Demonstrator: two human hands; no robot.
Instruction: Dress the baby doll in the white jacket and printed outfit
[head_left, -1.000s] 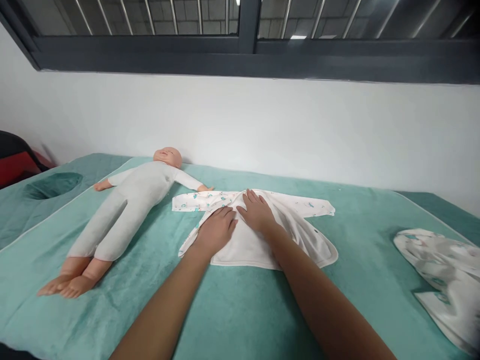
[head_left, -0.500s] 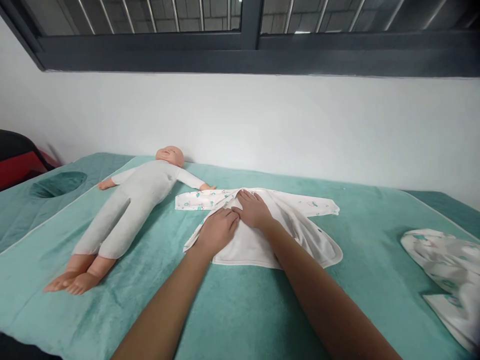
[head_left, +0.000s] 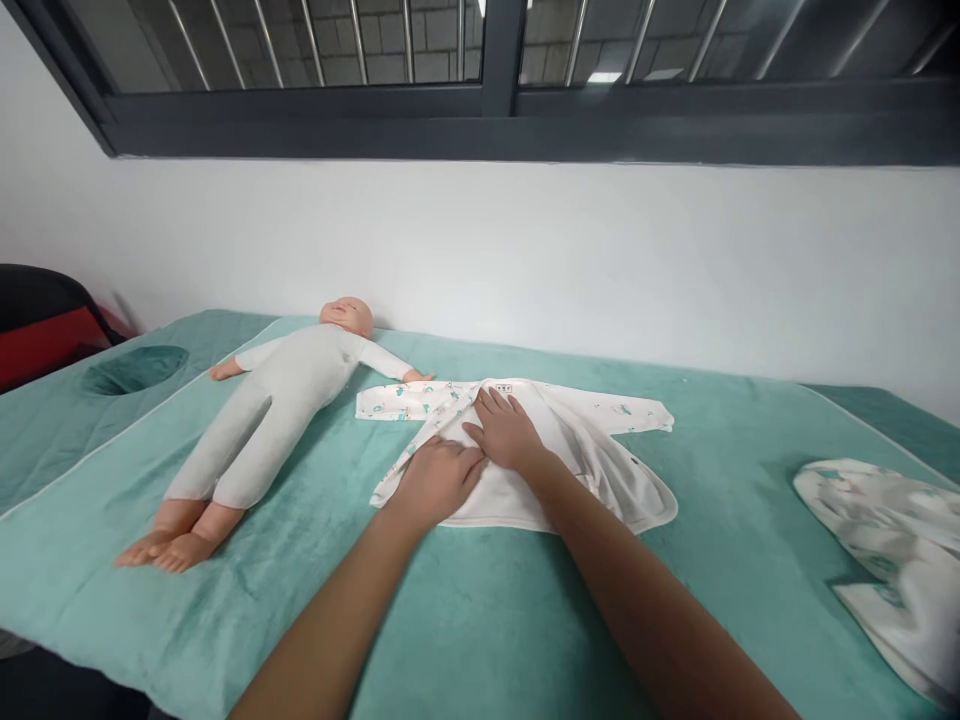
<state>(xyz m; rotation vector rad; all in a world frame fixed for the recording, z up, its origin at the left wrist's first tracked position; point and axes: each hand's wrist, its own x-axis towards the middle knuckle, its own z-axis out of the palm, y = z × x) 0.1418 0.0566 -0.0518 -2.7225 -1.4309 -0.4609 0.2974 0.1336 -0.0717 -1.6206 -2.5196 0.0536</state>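
Observation:
A white long-sleeved baby shirt (head_left: 517,505) with a small green print lies spread on the green bed cover, its front opened out and its plain inside showing. My right hand (head_left: 510,430) rests flat on the cloth below the neckline, fingers extended. Lower and to the left, my left hand (head_left: 441,482) lies palm down on the shirt's left front part. Its fingers are slightly bent and their tips are partly hidden; I see no cloth gripped. The two hands nearly touch at the thumbs. A label shows at the collar.
A baby doll (head_left: 300,385) in a white suit lies on its back to the left, one hand by the shirt's sleeve. Another printed white garment (head_left: 892,560) lies crumpled at the right. Behind the green bed cover (head_left: 720,620) rises a white wall (head_left: 600,260) with a barred window.
Both hands have slid slightly down over the shirt, uncovering the label at the collar. The view has shifted a little; the doll and the other garment stay in place.

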